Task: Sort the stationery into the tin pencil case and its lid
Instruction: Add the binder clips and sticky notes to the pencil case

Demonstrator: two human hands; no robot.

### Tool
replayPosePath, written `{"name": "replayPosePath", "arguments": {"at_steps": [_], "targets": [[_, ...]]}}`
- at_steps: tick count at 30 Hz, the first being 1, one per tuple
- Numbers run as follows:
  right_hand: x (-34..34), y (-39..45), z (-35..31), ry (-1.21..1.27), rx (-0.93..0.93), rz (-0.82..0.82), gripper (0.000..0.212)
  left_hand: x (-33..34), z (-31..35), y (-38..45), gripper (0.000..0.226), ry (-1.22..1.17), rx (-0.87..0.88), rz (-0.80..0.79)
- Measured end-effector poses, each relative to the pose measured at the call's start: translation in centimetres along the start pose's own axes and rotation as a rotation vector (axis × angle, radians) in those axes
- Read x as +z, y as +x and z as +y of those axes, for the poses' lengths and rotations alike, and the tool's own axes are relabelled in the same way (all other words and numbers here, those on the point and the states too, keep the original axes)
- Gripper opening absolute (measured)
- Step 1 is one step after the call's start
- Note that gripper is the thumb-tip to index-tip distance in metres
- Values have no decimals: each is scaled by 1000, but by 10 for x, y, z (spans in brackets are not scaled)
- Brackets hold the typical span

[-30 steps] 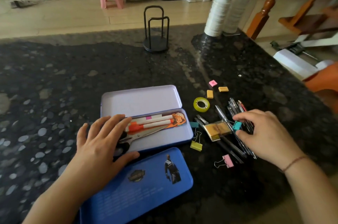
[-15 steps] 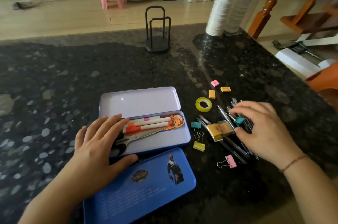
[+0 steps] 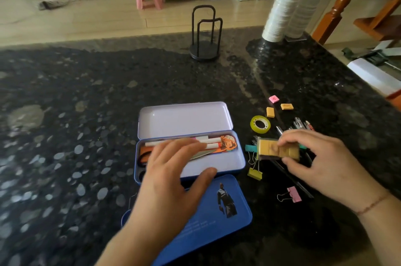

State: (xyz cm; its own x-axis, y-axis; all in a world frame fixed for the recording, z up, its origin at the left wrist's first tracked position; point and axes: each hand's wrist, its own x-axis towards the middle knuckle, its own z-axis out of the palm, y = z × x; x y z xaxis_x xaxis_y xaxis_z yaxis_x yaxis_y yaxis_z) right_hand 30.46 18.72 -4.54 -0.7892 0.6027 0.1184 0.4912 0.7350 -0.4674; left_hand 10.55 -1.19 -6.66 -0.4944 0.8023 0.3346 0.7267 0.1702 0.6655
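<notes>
The right hand (image 3: 321,163) pinches a tan box (image 3: 277,150) just right of the open case (image 3: 188,157), over the pens (image 3: 300,124); it may snag the teal clip (image 3: 251,148) beside it and scatter the pile. The left hand (image 3: 173,176), spread flat, covers the case's markers (image 3: 208,143) and scissors (image 3: 200,154), blocking entry; the blue lid (image 3: 217,213) lies just below

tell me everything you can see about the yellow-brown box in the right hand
The small tan rectangular box looks like a clear-lidded plastic case with yellowish contents, blurred by motion. It lies flat, pinched between the right hand's fingers on top and thumb at its near edge, over the pile of dark pens, right of the open blue tin pencil case.
</notes>
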Motion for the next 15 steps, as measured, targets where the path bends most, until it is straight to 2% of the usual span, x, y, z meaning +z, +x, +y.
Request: {"name": "replayPosePath", "arguments": {"at_steps": [5,7,9,12,15], "targets": [[21,8,-51,96,-279,42,26,3,18,-2,29,-399,-325,-28],[35,9,-66,157,-348,32,26,0,16,0,28,-592,-384,-33],[45,11,-74,214,-380,21,27,-4,12,2,24,-688,-415,-27],[49,13,-77,364,-259,-21,36,-9,6,3,22,-754,-470,20],[52,18,-77,648,-53,-120,39,-12,-2,5,17,-673,-483,78]]}}
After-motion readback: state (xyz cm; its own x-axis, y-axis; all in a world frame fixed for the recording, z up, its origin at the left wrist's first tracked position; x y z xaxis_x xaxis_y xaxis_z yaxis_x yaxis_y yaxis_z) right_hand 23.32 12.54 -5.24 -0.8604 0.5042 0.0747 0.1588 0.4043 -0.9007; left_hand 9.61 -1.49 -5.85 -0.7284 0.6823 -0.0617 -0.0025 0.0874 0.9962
